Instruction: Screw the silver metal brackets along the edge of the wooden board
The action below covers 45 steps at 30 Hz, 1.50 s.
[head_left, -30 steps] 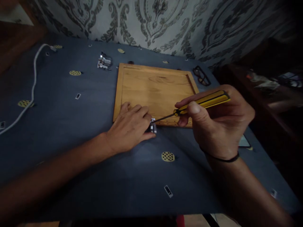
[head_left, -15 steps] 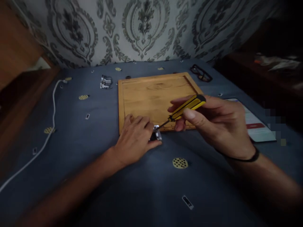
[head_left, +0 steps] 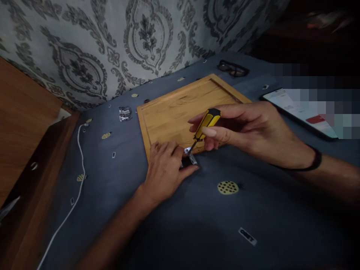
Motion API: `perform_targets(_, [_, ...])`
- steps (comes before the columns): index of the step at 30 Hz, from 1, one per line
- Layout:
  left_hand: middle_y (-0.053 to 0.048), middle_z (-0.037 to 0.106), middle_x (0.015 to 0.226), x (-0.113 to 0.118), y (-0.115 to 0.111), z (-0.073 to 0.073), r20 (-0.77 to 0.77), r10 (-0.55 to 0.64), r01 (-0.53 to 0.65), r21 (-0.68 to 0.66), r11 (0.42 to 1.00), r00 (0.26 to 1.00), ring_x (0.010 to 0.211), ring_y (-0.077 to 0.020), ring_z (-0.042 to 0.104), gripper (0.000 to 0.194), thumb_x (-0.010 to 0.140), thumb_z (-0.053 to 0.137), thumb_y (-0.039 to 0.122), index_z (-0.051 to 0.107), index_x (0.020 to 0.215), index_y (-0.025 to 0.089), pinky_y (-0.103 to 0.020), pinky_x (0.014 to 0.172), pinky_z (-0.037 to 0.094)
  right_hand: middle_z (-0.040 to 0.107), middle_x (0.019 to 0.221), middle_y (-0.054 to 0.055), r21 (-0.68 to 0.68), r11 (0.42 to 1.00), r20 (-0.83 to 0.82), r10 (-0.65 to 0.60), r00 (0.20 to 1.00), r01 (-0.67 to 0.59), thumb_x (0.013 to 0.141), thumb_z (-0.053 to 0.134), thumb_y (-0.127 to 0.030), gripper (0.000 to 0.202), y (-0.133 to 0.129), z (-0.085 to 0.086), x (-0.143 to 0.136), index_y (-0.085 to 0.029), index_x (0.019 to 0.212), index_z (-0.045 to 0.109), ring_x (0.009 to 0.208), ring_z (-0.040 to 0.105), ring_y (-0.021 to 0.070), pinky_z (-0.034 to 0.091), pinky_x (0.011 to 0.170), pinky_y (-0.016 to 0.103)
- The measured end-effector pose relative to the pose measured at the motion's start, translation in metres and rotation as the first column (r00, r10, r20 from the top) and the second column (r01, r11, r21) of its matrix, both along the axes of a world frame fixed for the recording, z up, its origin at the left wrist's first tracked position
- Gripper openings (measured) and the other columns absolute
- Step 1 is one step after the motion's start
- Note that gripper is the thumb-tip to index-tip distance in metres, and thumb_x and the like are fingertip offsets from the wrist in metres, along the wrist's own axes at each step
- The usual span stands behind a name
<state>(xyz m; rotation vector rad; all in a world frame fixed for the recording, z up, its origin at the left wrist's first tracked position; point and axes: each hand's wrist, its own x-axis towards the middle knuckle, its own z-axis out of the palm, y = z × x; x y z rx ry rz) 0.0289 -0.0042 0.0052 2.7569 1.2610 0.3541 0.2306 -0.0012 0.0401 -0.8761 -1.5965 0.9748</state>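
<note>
My right hand (head_left: 239, 131) is closed round a yellow and black screwdriver (head_left: 208, 122), whose tip points down at a small metal hinge (head_left: 192, 159). The hinge lies at the near edge of a wooden board (head_left: 180, 112). My left hand (head_left: 165, 168) presses the hinge against that edge, its fingers on the board and its thumb on the near side of the metal. Part of the hinge is hidden under the left fingers.
More metal hinge parts (head_left: 124, 114) lie left of the board. Black-framed glasses (head_left: 233, 69) rest behind it. A phone (head_left: 302, 110) with a lit screen lies at the right. A white cable (head_left: 81, 153) runs down the left side of the blue patterned cloth (head_left: 197, 225).
The view has tilted and turned, so the board appears slanted. The screwdriver now stands steeper in my right hand, its tip still at the hinge. My left hand keeps its hold.
</note>
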Motion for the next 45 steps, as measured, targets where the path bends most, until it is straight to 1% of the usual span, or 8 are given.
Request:
perform_targets(3, [-0.006, 0.068, 0.106, 0.0, 0.001, 0.0, -0.009, -0.002, 0.002, 0.001, 1.0, 1.0, 0.104, -0.0259, 0.062, 0.038, 0.091, 0.064, 0.053, 0.067, 0.105, 0.018, -0.048, 0.103, 0.04, 0.07, 0.065, -0.004, 0.063, 0.998, -0.008, -0.023, 1.0, 0.023, 0.077, 0.081, -0.038, 0.015, 0.001, -0.003, -0.001, -0.025, 0.077, 0.073, 0.047, 0.061, 0.0099, 0.053, 0.041, 0.022])
perform_targets(6, [-0.006, 0.068, 0.107, 0.0, 0.002, 0.001, -0.016, -0.01, 0.01, -0.006, 1.0, 1.0, 0.107, -0.0256, 0.061, 0.037, 0.092, 0.064, 0.053, 0.066, 0.105, 0.018, -0.047, 0.103, 0.039, 0.07, 0.066, -0.005, 0.113, 0.992, -0.032, -0.059, 0.998, 0.062, 0.074, 0.084, -0.036, 0.018, -0.001, -0.003, -0.003, -0.025, 0.074, 0.07, 0.047, 0.063, 0.0099, 0.055, 0.041, 0.021])
perform_targets(11, [-0.005, 0.067, 0.101, 0.0, 0.002, 0.001, -0.01, -0.011, 0.01, -0.008, 1.0, 1.0, 0.102, -0.0248, 0.062, 0.039, 0.091, 0.063, 0.055, 0.067, 0.101, 0.017, -0.046, 0.1, 0.04, 0.071, 0.072, -0.002, 0.187, 0.947, -0.17, -0.23, 0.958, 0.261, 0.076, 0.083, -0.035, 0.021, -0.003, 0.004, -0.005, -0.022, 0.072, 0.067, 0.043, 0.061, 0.007, 0.053, 0.038, 0.02])
perform_targets(13, [-0.005, 0.067, 0.1, -0.001, 0.001, 0.001, -0.001, -0.013, 0.013, -0.009, 1.0, 1.0, 0.102, -0.0247, 0.062, 0.037, 0.091, 0.065, 0.053, 0.067, 0.101, 0.017, -0.046, 0.101, 0.04, 0.072, 0.076, -0.001, 0.194, 0.939, -0.199, -0.248, 0.948, 0.286, 0.077, 0.083, -0.035, 0.023, -0.003, 0.006, -0.006, -0.019, 0.071, 0.067, 0.044, 0.06, 0.0056, 0.053, 0.039, 0.019])
perform_targets(18, [-0.006, 0.067, 0.103, -0.001, 0.001, 0.0, 0.003, -0.017, 0.017, 0.0, 1.0, 1.0, 0.103, -0.0258, 0.062, 0.036, 0.091, 0.066, 0.051, 0.068, 0.102, 0.017, -0.048, 0.103, 0.039, 0.066, 0.059, -0.004, 0.165, 0.957, -0.097, -0.227, 0.969, 0.24, 0.077, 0.083, -0.034, 0.021, -0.001, -0.001, -0.005, -0.019, 0.072, 0.068, 0.043, 0.061, 0.0077, 0.054, 0.04, 0.019])
perform_targets(24, [-0.007, 0.067, 0.106, 0.0, 0.001, -0.001, -0.019, -0.021, 0.021, -0.001, 1.0, 1.0, 0.106, -0.0271, 0.062, 0.039, 0.092, 0.065, 0.051, 0.067, 0.106, 0.015, -0.05, 0.104, 0.039, 0.062, 0.052, -0.004, 0.179, 0.957, -0.049, -0.223, 0.973, 0.229, 0.078, 0.082, -0.03, 0.017, 0.001, -0.006, -0.006, -0.019, 0.073, 0.07, 0.043, 0.062, 0.0084, 0.054, 0.04, 0.018])
perform_targets(38, [-0.007, 0.067, 0.106, -0.001, 0.001, -0.003, -0.021, -0.02, 0.021, 0.012, 1.0, 1.0, 0.107, -0.0282, 0.063, 0.039, 0.09, 0.067, 0.051, 0.067, 0.107, 0.015, -0.051, 0.104, 0.039, 0.068, 0.071, -0.005, 0.233, 0.933, 0.069, -0.296, 0.953, 0.273, 0.078, 0.08, -0.041, 0.024, -0.005, -0.008, -0.007, -0.021, 0.076, 0.068, 0.049, 0.062, 0.006, 0.054, 0.042, 0.02])
perform_targets(45, [-0.008, 0.067, 0.107, 0.0, 0.0, -0.002, -0.029, -0.016, 0.017, 0.017, 1.0, 0.999, 0.106, -0.0282, 0.063, 0.042, 0.091, 0.066, 0.052, 0.066, 0.107, 0.014, -0.051, 0.104, 0.039, 0.067, 0.067, -0.005, 0.21, 0.958, 0.088, -0.219, 0.972, 0.197, 0.079, 0.079, -0.042, 0.023, -0.006, -0.007, -0.005, -0.022, 0.076, 0.068, 0.048, 0.064, 0.0078, 0.055, 0.042, 0.021])
